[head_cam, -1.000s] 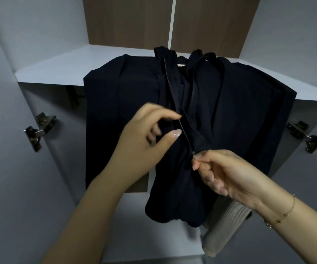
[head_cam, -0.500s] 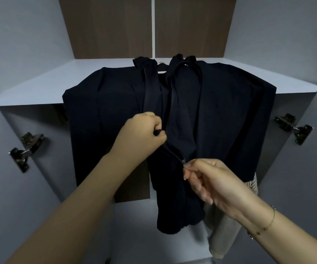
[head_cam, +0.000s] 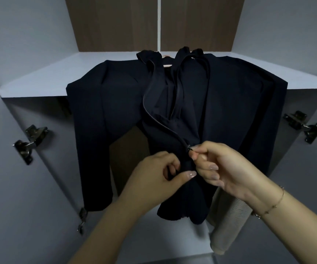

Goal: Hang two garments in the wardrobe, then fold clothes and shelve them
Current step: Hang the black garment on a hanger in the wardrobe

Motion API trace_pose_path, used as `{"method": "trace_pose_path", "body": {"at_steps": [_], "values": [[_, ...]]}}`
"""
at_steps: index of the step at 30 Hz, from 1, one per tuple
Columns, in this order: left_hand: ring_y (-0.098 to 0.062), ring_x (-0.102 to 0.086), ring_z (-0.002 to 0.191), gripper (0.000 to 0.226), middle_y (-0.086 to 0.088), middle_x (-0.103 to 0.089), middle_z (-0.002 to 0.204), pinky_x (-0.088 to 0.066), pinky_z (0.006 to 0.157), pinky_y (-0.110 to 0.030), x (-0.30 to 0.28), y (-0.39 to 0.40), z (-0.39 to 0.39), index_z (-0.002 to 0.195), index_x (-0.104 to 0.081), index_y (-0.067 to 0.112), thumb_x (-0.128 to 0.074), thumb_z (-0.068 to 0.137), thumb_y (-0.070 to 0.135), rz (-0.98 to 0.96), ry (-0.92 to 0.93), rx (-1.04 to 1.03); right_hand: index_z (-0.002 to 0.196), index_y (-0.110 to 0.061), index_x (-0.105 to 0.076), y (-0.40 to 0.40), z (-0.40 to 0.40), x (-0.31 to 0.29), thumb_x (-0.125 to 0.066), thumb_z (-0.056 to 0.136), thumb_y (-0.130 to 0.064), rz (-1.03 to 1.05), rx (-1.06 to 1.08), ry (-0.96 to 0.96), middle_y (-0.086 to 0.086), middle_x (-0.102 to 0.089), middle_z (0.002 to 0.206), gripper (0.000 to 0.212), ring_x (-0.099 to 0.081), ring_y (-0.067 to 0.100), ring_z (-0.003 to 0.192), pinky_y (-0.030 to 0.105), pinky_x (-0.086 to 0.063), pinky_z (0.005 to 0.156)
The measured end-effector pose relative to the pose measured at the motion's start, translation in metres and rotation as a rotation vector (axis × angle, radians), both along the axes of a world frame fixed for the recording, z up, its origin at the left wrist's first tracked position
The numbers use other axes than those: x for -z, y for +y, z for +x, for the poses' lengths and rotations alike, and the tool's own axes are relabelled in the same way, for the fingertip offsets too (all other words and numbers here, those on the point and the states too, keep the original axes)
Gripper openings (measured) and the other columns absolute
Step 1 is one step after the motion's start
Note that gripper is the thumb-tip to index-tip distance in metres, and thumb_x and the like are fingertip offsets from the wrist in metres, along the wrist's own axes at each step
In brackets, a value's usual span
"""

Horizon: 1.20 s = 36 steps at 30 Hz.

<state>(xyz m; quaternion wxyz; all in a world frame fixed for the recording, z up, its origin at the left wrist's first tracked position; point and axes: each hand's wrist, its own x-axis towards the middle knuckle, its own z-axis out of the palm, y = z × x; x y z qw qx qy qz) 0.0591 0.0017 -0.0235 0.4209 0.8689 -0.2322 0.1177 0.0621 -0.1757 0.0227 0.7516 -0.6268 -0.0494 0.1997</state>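
Dark jacket (head_cam: pixel 230 115) hanging in wardrobe, zip half open.
Right hand (head_cam: pixel 220 166) pinching zip pull (head_cam: pixel 189 147), left hand (head_cam: pixel 159 176) gripping hem fabric; risk of snagged teeth if pulled askew.

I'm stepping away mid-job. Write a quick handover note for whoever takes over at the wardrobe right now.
Right hand: pinches the small metal zipper pull of the dark navy zip-front jacket.
Left hand: grips the jacket's front fabric just below the pull.
Position: the jacket hangs inside the grey wardrobe, zipped only near the hem. A beige ribbed knit garment hangs behind it to the right.
Done: both garments appear hung.
Left: finish the zip if wanted, then fold and shelve the clothes, none of which are in view.
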Motion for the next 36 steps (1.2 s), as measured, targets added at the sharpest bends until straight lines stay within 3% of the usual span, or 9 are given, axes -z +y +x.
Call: {"method": "trace_pose_path", "body": {"at_steps": [3, 8, 13, 16, 19, 22, 26, 31, 36], "values": [[-0.008, -0.045, 0.059, 0.038, 0.01, -0.044, 0.064, -0.04, 0.057, -0.028, 0.005, -0.004, 0.002, 0.062, -0.039, 0.024, -0.061, 0.088, 0.042, -0.043, -0.056, 0.0, 0.064, -0.01, -0.058, 0.001, 0.003, -0.006, -0.051, 0.087, -0.016, -0.011, -0.025, 0.027, -0.003, -0.028, 0.045, 0.025, -0.026, 0.007, 0.033, 0.015, -0.021, 0.028], [-0.004, -0.039, 0.056, 0.041, 0.011, -0.042, 0.062, -0.034, 0.054, -0.015, 0.008, 0.004, 0.011, 0.063, -0.036, 0.021, -0.065, 0.086, 0.039, 0.01, 0.008, 0.037, 0.067, -0.009, -0.049, 0.012, 0.019, -0.032, -0.05, 0.078, -0.016, 0.156, -0.039, 0.171, -0.008, -0.03, 0.042, 0.013, -0.028, 0.002, 0.029, 0.012, -0.017, 0.024], [-0.003, -0.041, 0.053, 0.044, 0.014, -0.043, 0.055, -0.036, 0.054, -0.019, 0.029, 0.014, 0.007, 0.058, -0.036, 0.026, -0.066, 0.088, 0.039, 0.089, 0.199, 0.031, 0.07, -0.011, -0.048, 0.011, 0.042, -0.067, -0.048, 0.079, -0.015, 0.144, -0.015, 0.049, -0.009, -0.033, 0.042, 0.01, -0.032, 0.003, 0.031, 0.012, -0.023, 0.025], [-0.004, -0.055, 0.065, 0.023, 0.021, -0.057, 0.078, -0.048, 0.06, -0.022, 0.012, 0.015, 0.009, 0.078, -0.049, 0.036, -0.06, 0.083, 0.055, 0.013, 0.11, -0.069, 0.072, -0.011, -0.05, 0.009, 0.047, -0.07, -0.048, 0.084, -0.015, 0.069, -0.021, -0.001, -0.007, -0.034, 0.044, 0.013, -0.032, 0.003, 0.032, 0.013, -0.023, 0.026], [-0.007, -0.059, 0.067, 0.027, 0.017, -0.061, 0.085, -0.051, 0.063, -0.026, -0.02, 0.005, 0.019, 0.096, -0.056, 0.035, -0.056, 0.083, 0.059, -0.153, -0.069, -0.171, 0.073, -0.009, -0.053, 0.012, 0.045, -0.068, -0.053, 0.079, -0.017, 0.005, -0.089, -0.001, -0.006, -0.034, 0.044, 0.01, -0.031, 0.004, 0.032, 0.014, -0.022, 0.025], [-0.012, -0.053, 0.057, 0.018, 0.01, -0.054, 0.065, -0.047, 0.055, -0.032, -0.04, -0.005, 0.026, 0.079, -0.058, 0.021, -0.061, 0.092, 0.033, -0.135, -0.25, -0.193, 0.074, -0.008, -0.053, 0.015, 0.043, -0.07, -0.055, 0.078, -0.016, -0.001, -0.097, 0.03, -0.006, -0.033, 0.046, 0.01, -0.03, 0.003, 0.032, 0.013, -0.022, 0.024], [-0.01, -0.05, 0.055, 0.022, 0.005, -0.053, 0.055, -0.04, 0.051, -0.017, -0.032, 0.0, 0.027, 0.07, -0.057, 0.019, -0.065, 0.09, 0.023, -0.063, -0.253, -0.157, 0.074, -0.008, -0.05, 0.015, 0.058, -0.095, -0.049, 0.078, -0.011, 0.166, -0.028, 0.089, -0.007, -0.033, 0.047, 0.005, -0.031, 0.003, 0.031, 0.01, -0.018, 0.025], [-0.011, -0.058, 0.062, 0.016, 0.009, -0.062, 0.069, -0.049, 0.056, -0.022, -0.011, 0.014, 0.022, 0.076, -0.059, 0.026, -0.065, 0.089, 0.033, -0.059, -0.051, -0.149, 0.077, -0.008, -0.05, 0.022, 0.076, -0.123, -0.041, 0.093, -0.011, 0.071, 0.012, 0.003, -0.007, -0.034, 0.048, 0.019, -0.031, 0.003, 0.033, 0.011, -0.018, 0.026], [-0.001, -0.057, 0.073, 0.034, 0.02, -0.059, 0.089, -0.049, 0.063, -0.018, -0.043, 0.005, 0.04, 0.11, -0.055, 0.034, -0.061, 0.083, 0.056, -0.133, -0.192, -0.271, 0.078, -0.007, -0.051, 0.027, 0.073, -0.118, -0.044, 0.091, -0.012, -0.022, -0.042, -0.032, -0.006, -0.033, 0.047, 0.015, -0.03, 0.003, 0.033, 0.013, -0.018, 0.025]]}}
